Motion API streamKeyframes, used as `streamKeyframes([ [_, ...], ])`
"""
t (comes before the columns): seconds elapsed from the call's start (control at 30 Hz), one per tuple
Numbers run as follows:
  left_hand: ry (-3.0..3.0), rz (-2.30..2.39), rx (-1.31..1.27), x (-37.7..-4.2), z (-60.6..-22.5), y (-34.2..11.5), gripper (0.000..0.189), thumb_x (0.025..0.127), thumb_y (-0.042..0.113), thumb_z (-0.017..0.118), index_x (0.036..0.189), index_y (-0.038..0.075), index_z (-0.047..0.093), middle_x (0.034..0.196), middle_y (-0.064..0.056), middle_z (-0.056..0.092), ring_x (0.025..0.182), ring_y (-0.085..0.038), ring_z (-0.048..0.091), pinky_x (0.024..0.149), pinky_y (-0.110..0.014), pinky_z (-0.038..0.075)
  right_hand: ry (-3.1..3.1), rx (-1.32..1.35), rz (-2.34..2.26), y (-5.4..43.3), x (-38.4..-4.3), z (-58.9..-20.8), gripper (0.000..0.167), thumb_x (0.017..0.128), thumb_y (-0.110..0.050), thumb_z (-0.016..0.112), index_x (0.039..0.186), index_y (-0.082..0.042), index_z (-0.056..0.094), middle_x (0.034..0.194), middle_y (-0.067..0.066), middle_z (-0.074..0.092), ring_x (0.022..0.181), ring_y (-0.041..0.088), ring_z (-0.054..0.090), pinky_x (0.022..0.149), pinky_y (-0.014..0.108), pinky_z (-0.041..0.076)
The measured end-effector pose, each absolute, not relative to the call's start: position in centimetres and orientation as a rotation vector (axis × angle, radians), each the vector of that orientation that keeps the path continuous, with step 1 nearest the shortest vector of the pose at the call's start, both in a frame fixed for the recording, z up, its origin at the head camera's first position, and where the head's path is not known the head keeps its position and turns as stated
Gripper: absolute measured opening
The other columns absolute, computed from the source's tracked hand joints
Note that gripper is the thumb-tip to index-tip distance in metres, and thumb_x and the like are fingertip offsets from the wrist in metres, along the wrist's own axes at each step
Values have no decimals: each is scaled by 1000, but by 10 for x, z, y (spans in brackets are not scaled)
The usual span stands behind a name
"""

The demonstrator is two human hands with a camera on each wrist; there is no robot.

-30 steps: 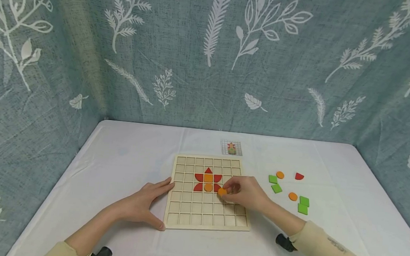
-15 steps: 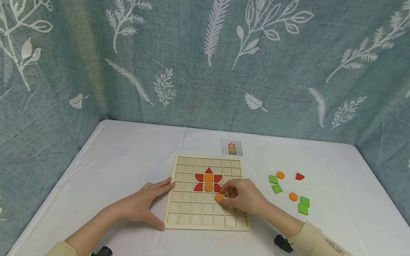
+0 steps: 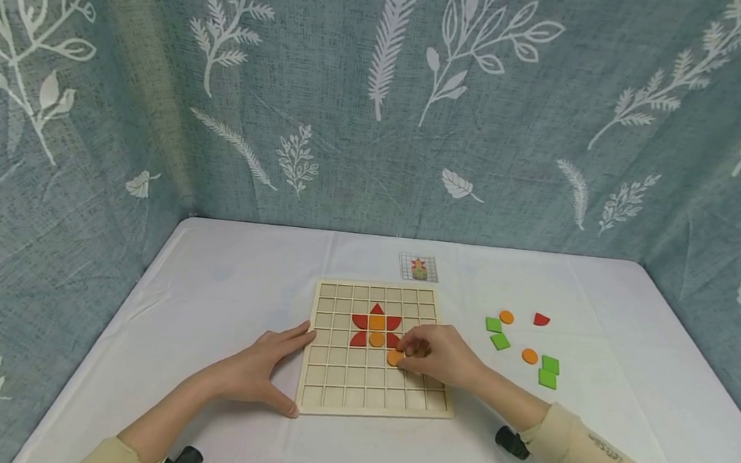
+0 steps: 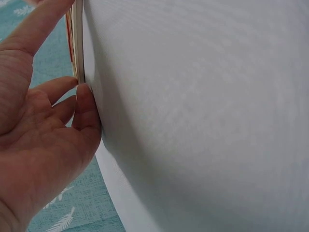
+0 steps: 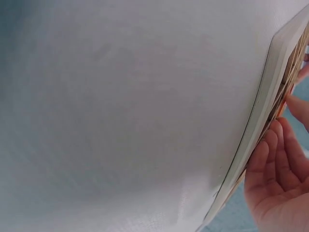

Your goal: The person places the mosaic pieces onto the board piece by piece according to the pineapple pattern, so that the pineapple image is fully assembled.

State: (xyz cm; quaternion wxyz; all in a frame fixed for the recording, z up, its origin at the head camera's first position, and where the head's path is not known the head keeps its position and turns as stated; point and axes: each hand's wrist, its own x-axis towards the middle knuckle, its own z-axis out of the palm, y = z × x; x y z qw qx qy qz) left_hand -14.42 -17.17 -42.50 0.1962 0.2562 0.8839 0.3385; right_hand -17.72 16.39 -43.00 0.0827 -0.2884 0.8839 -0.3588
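Observation:
A pale wooden grid board (image 3: pixel 344 397) lies on the white table. My left hand (image 3: pixel 259 367) spreads along its left edge, with the fingertips and thumb touching the rim. In the left wrist view, the left hand (image 4: pixel 46 121) has its fingers against the side of the board. My right hand (image 3: pixel 442 355) pinches an orange disc (image 3: pixel 394 358) over a grid cell below the lower right red piece (image 3: pixel 393 341). Other pieces sit in cells: a red triangle (image 3: pixel 377 309), an orange square (image 3: pixel 377 322), another orange disc (image 3: pixel 377 339) and several red rounded pieces (image 3: pixel 360 321).
A small pattern card (image 3: pixel 419 267) lies behind the board. To the right are loose pieces: several green squares (image 3: pixel 493 324), two orange discs (image 3: pixel 529 356) and a red rounded piece (image 3: pixel 541 319). A patterned blue-green curtain (image 3: pixel 324 161) surrounds the table at the back and sides.
My right hand has shifted slightly towards me with the orange disc, from beside the lower right red piece to a cell below it. The left hand stays put.

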Motion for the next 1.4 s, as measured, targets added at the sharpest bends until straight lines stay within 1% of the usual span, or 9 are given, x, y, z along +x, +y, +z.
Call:
streamKeyframes([
  [0.2,2470,960,725,-143,-423,-171,114,64,43,89,152,3,30,161,-15,17,136,-38,26,106,-60,26,2665,-733,-1113,173,-177,-427,14,83,-19,78,95,-15,73,78,-12,62,73,7,57,67,25,49],
  [0.4,2469,951,709,-145,-424,-171,114,64,44,89,152,3,30,161,-14,16,137,-37,25,106,-60,26,2735,-537,-1163,202,-181,-424,15,85,-20,75,98,-14,73,82,-8,64,80,12,59,73,30,50],
  [0.63,2483,951,697,-144,-424,-171,115,62,44,89,153,5,30,161,-12,17,136,-35,27,106,-59,26,2872,-307,-1091,247,-185,-419,19,86,-23,74,102,-13,73,86,-4,66,83,14,60,70,32,48],
  [0.87,2478,947,691,-144,-424,-170,115,63,45,89,153,5,30,161,-12,17,137,-36,26,106,-59,26,2883,-156,-1061,287,-190,-417,28,90,-23,71,113,-6,69,98,5,68,89,22,60,63,32,49],
  [0.93,2477,945,685,-145,-424,-170,115,63,44,89,153,4,30,161,-13,17,137,-36,26,107,-59,26,2882,-132,-1053,295,-192,-419,29,90,-23,70,114,-5,68,99,7,68,90,24,61,63,32,50],
  [1.0,2473,946,677,-145,-424,-170,115,63,44,89,153,5,30,161,-12,16,137,-36,26,107,-59,26,2888,-134,-1035,299,-194,-421,30,90,-22,70,113,-3,68,98,7,68,92,26,62,67,31,50],
  [1.17,2468,945,664,-144,-425,-170,115,63,44,89,153,6,29,162,-11,15,137,-36,26,107,-59,26,2897,-171,-1019,303,-197,-424,27,89,-17,70,110,0,67,94,8,68,91,28,65,69,32,51],
  [1.4,2475,944,662,-145,-426,-170,115,62,45,89,153,7,30,162,-10,16,137,-35,26,106,-59,26,2904,-220,-989,304,-204,-426,21,90,-14,69,108,-4,70,90,3,67,87,23,64,69,33,49],
])
